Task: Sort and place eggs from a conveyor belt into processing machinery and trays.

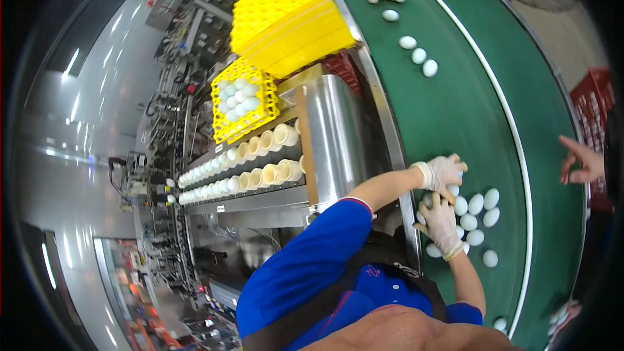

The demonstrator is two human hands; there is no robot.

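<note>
My left hand [441, 174], in a thin whitish glove, reaches across the green conveyor belt [468, 122] with its fingers curled over a pale egg, mostly hidden. Just below it in the picture, my right hand [440, 226], gloved alike, is palm down among eggs. Its fingers are bent and its palm is hidden, so whether it grips an egg cannot be told. Pale eggs [469, 222] lie loose around and to the right of my right hand. More eggs [419, 55] are scattered farther up the belt.
To the left is a steel-covered machine [336, 131] with two rows of cream cups [267, 140], several bearing eggs. A yellow egg tray [270, 116] holds eggs beside stacked yellow trays [297, 29]. A white guide strip [519, 151] runs along the belt. Another person's hand [585, 163] shows at right.
</note>
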